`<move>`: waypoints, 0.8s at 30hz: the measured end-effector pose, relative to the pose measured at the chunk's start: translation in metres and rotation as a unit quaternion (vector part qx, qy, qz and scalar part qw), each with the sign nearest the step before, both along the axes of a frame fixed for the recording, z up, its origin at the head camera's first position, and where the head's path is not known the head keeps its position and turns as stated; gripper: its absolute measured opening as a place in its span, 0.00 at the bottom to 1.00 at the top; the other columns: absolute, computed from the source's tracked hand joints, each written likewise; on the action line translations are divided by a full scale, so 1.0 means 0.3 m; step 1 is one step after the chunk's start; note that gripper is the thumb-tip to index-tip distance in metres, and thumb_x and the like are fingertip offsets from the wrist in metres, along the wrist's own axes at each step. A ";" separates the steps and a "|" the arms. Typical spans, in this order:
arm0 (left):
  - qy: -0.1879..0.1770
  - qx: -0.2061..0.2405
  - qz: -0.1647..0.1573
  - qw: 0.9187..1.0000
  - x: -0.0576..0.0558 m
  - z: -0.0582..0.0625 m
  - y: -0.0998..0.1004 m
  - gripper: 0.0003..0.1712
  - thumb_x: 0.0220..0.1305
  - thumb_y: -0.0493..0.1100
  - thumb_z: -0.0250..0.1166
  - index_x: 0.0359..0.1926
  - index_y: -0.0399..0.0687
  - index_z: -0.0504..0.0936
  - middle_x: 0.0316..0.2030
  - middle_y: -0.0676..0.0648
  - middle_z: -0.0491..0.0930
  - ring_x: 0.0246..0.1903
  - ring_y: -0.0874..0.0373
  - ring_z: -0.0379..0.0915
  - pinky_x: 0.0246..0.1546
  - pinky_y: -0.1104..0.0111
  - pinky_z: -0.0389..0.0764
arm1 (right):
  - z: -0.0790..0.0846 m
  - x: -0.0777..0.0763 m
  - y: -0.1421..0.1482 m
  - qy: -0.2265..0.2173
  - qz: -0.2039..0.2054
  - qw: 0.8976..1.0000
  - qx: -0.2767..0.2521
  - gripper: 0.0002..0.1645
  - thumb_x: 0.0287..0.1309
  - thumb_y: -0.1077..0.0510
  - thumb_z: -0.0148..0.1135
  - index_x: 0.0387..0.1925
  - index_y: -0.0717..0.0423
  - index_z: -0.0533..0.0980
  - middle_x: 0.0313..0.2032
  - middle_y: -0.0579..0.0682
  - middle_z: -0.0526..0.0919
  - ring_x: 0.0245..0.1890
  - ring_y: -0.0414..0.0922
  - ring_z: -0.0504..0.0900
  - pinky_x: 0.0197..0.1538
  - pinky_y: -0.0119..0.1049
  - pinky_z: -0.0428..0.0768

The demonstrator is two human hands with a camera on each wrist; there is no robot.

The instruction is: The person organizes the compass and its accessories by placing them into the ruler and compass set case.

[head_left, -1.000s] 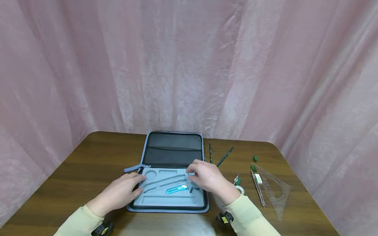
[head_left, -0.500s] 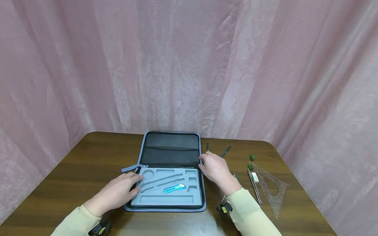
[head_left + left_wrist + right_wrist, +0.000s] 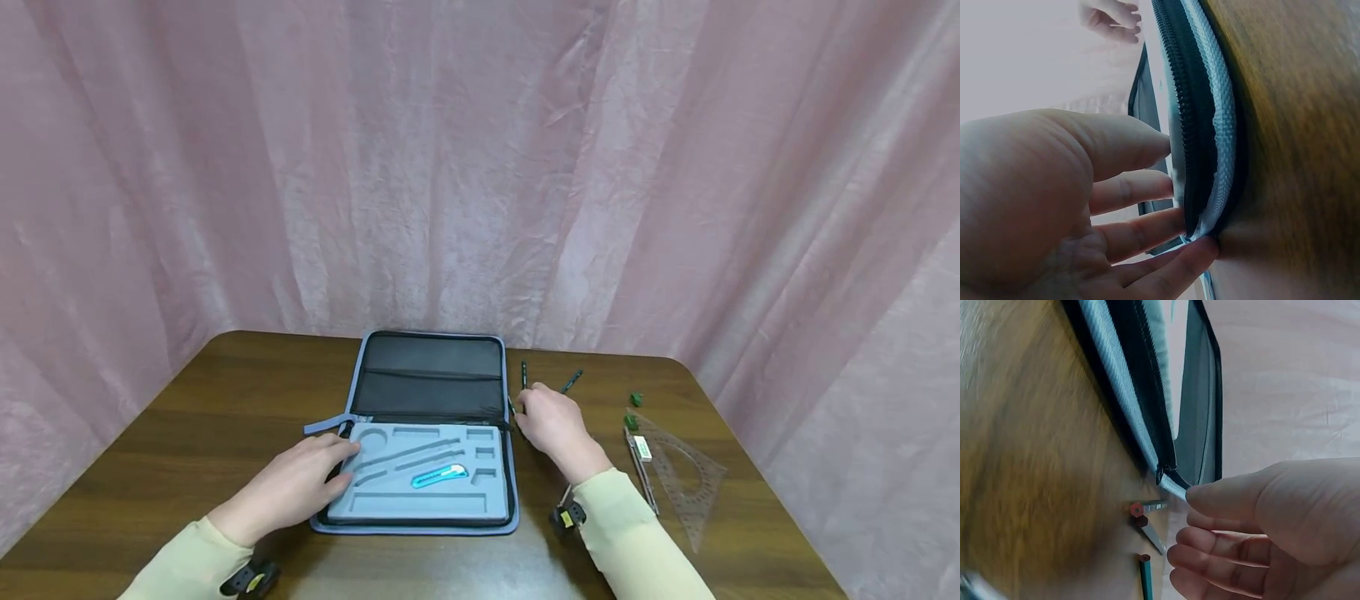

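Observation:
A blue zip case lies unfolded with a pale grey-blue moulded tray in its near half. One slot in the tray bears a light-blue utility knife. My left hand rests at the tray's left edge, fingers relaxed. Beyond the case's right side, my right hand hovers near several pencils, its fingers loosely curled. In the right wrist view nothing shows between those fingers; the thumb is by the case's corner. A green pencil and a red-ended pencil lie below it.
On the right of the table lie a clear set square, a metal compass, a white eraser and two small green pieces, one farther back. A pink curtain hangs behind. My right forearm hides part of the table.
My right hand has left the tray and moved right to the pencils. The utility knife stays in its slot. My left hand stays at the case's left edge; the view has shifted slightly.

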State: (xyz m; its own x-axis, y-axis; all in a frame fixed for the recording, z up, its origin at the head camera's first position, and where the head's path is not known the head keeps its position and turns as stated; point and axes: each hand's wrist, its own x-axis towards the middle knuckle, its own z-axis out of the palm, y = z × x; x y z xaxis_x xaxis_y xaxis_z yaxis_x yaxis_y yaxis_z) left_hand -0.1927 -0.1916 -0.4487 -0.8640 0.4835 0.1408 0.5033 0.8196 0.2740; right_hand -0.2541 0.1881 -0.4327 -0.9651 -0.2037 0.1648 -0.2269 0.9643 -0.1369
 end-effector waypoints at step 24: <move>0.015 -0.007 -0.003 1.000 -0.004 -0.018 0.001 0.20 0.72 0.42 0.76 0.61 0.39 0.89 0.56 0.43 0.86 0.55 0.44 0.84 0.54 0.48 0.85 | -0.051 -0.072 -0.026 0.064 0.031 0.995 0.072 0.13 0.58 0.58 0.83 0.27 0.51 0.83 0.31 0.51 0.89 0.34 0.54 0.89 0.36 0.54 0.86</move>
State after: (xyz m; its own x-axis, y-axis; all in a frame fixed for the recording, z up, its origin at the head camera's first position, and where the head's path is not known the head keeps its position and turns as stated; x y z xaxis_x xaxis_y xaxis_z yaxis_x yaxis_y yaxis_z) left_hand -0.1938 -0.1913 -0.4540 -0.8565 0.4907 0.1602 0.5161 0.8205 0.2460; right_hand -0.2757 0.1802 -0.4479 -0.9234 -0.2914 0.2498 -0.2923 0.9557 0.0343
